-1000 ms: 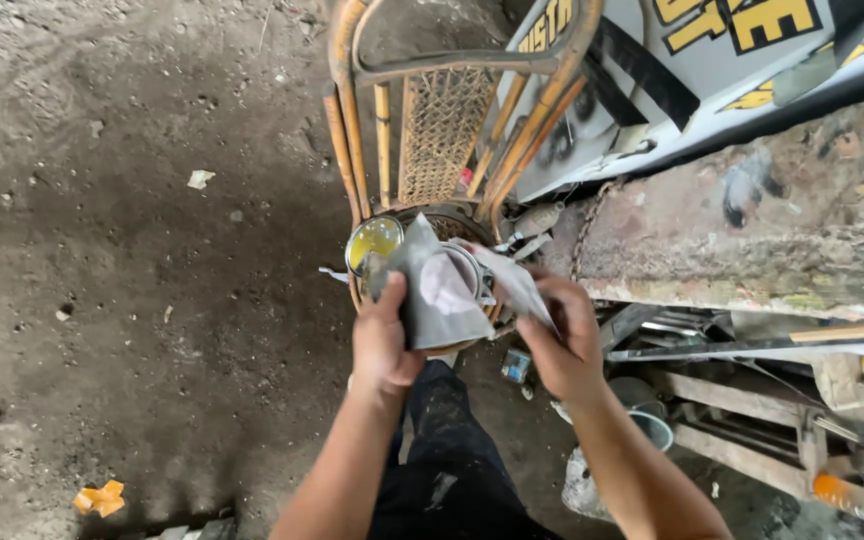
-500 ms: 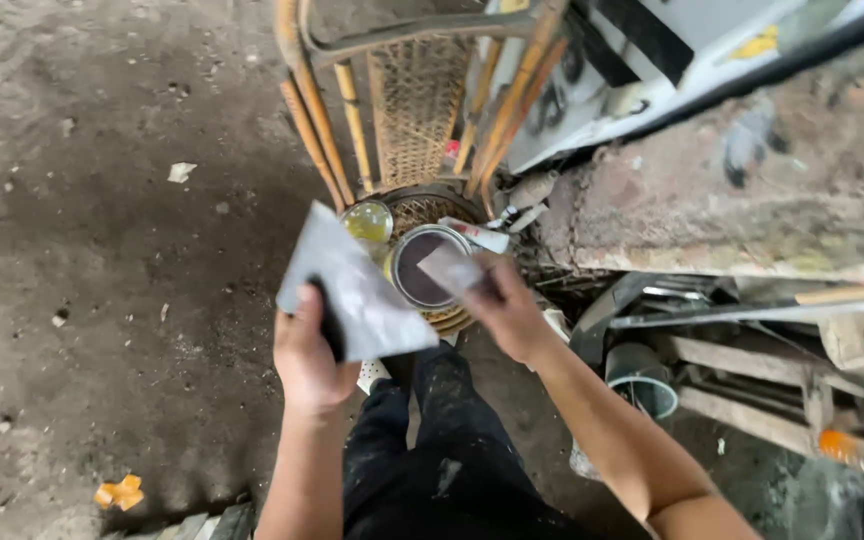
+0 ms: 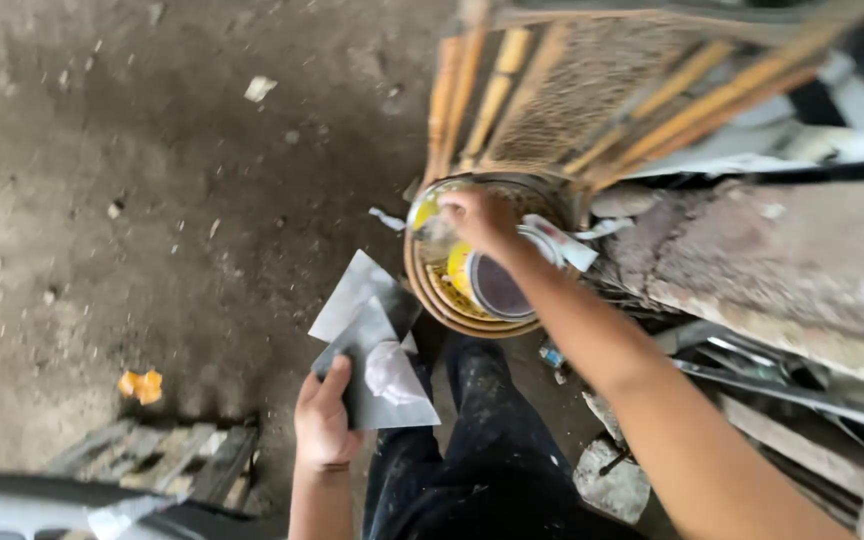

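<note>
Left hand (image 3: 324, 425), at 7 o'clock, grip pinching 2 blades (image 3: 367, 345) flat, putty (image 3: 392, 372) facing up. Right hand (image 3: 480, 215), at 12, grip closed over small can (image 3: 430, 215) on chair seat (image 3: 432, 292), beside bigger can (image 3: 492, 285).

We see two flat metal blades (image 3: 367, 340), grey and roughly trapezoidal, fanned one over the other below and left of the rattan seat (image 3: 432, 290). The lower blade carries a pale smear of putty (image 3: 390, 372) on its upper face. On the seat stands an open can (image 3: 492, 285), yellow-walled with a dark interior, upright. At the seat's upper left edge sits a small yellowish tin (image 3: 430, 215), blurred.
</note>
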